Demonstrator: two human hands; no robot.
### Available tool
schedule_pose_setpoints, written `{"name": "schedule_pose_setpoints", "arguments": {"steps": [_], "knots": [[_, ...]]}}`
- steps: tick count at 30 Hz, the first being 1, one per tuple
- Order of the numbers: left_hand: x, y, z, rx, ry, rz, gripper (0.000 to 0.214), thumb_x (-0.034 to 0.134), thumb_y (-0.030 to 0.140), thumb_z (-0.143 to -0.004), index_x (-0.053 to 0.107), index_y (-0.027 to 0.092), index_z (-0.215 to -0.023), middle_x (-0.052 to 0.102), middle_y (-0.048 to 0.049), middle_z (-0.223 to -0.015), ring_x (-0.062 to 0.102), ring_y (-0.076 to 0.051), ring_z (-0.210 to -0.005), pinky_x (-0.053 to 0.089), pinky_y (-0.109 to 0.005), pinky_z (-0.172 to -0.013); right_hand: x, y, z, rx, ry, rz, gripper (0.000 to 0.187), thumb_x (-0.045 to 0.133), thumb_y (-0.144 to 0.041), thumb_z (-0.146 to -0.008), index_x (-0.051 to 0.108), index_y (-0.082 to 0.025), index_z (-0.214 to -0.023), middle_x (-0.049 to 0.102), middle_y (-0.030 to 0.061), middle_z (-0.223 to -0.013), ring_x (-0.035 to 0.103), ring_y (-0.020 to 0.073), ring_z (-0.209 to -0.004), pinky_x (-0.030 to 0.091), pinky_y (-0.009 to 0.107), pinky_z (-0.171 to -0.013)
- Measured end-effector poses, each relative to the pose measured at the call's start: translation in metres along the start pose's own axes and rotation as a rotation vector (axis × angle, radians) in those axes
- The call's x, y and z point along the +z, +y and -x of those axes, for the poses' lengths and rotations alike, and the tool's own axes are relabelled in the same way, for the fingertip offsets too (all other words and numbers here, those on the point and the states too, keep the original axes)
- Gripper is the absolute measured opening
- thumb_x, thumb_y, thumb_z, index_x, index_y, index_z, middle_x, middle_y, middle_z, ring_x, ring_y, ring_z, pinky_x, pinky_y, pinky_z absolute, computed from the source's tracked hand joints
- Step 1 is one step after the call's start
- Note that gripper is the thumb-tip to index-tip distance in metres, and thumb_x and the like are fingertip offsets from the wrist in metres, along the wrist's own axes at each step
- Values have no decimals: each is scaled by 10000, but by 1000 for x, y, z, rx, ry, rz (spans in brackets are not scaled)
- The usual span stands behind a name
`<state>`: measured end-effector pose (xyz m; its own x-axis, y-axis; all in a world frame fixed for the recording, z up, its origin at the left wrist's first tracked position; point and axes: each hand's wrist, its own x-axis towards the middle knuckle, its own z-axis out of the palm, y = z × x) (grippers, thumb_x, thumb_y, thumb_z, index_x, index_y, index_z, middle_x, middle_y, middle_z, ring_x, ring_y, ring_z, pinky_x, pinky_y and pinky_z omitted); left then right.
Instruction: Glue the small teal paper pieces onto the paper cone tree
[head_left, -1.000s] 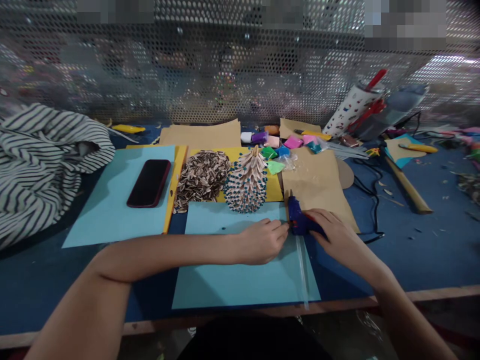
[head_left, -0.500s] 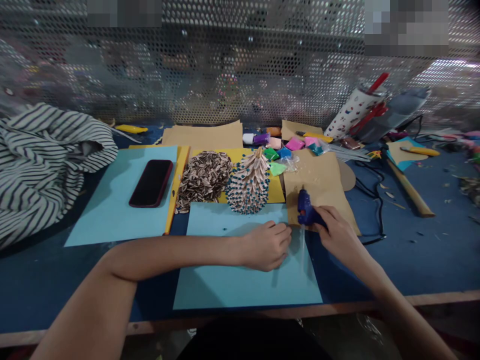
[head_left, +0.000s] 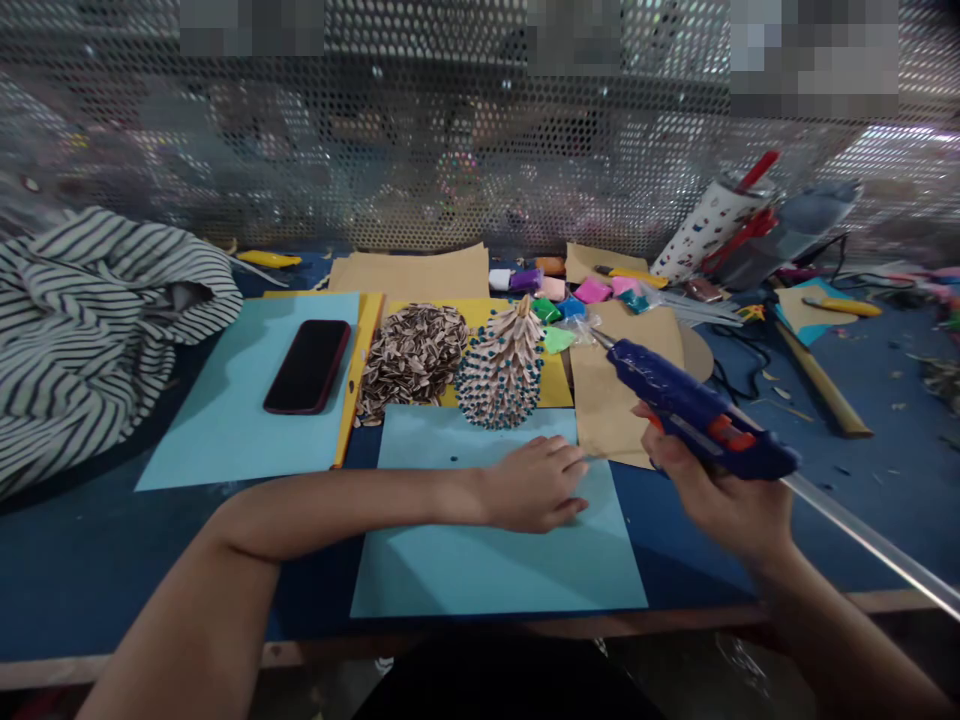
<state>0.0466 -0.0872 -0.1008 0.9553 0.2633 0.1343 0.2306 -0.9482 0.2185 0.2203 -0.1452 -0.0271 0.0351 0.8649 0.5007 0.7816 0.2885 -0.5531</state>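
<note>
My right hand (head_left: 720, 490) is wrapped round a blue hot glue gun (head_left: 671, 392), raised over the right side of the table. Its nozzle points up and left, and a long clear glue stick (head_left: 870, 535) juts from the back. My left hand (head_left: 536, 485) rests palm down on a light blue sheet (head_left: 495, 575), fingers stretched out and thumb apart. Just beyond it stands a cone (head_left: 499, 385) covered in sunflower seed shells tipped with teal dots. To the cone's left lies a heap of striped sunflower seed shells (head_left: 412, 355).
A phone (head_left: 307, 365) lies on another blue sheet at left, near striped cloth (head_left: 82, 340). Small coloured clay packets (head_left: 592, 290) sit behind the brown card (head_left: 611, 420). A patterned tumbler (head_left: 701, 230), a wooden stick (head_left: 825, 385) and a black cord (head_left: 739, 370) are at right.
The glue gun has been lifted off the brown card and swung up to the right, its glue stick now pointing backward. My left hand's fingers have uncurled and spread.
</note>
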Motion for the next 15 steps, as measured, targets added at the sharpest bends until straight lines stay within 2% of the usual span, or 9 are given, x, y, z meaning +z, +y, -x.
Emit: {"name": "schedule_pose_setpoints", "arguments": {"steps": [3,6,7,8,11,15], "knots": [[-1,6,5,91,72,-144,295,538,293,-897,623,46,-1034,645,-173,-1135,615,-241,-969,494,-328,-806,6,-11,-7,-104,11,75,133,540,-364,-875,587,-242,-850,652,39,-744,634,172,-643,511,302,-587],[-10,21,14,210,289,-254,105,563,134,-819,654,83,-809,691,-117,-816,619,-197,-697,469,-290,-579,12,-16,-11,-141,3,120,172,522,-401,-889,579,-253,-822,649,27,-719,637,175,-648,500,293,-577],[-16,26,17,228,386,-266,119,550,100,-804,639,98,-725,666,-93,-702,593,-178,-611,434,-279,-515,14,-16,-12,-141,3,123,191,516,-412,-895,576,-251,-811,643,25,-709,633,172,-640,494,289,-569],[-23,30,20,239,466,-265,155,536,88,-804,623,106,-676,641,-78,-640,573,-164,-563,417,-272,-490,15,-16,-12,-143,4,124,206,510,-417,-902,572,-247,-802,636,24,-700,629,169,-634,487,285,-559],[-49,31,24,281,678,-263,191,516,97,-819,608,112,-652,642,-74,-643,570,-147,-544,441,-273,-500,19,-17,-13,-161,4,131,214,499,-394,-915,563,-233,-790,615,20,-678,616,157,-619,467,269,-540],[-92,10,25,259,942,-203,164,497,136,-833,591,131,-699,628,-58,-637,576,-161,-597,470,-294,-519,21,-18,-12,-166,27,108,180,518,-356,-902,553,-223,-786,587,0,-665,581,135,-583,443,254,-525]]}}
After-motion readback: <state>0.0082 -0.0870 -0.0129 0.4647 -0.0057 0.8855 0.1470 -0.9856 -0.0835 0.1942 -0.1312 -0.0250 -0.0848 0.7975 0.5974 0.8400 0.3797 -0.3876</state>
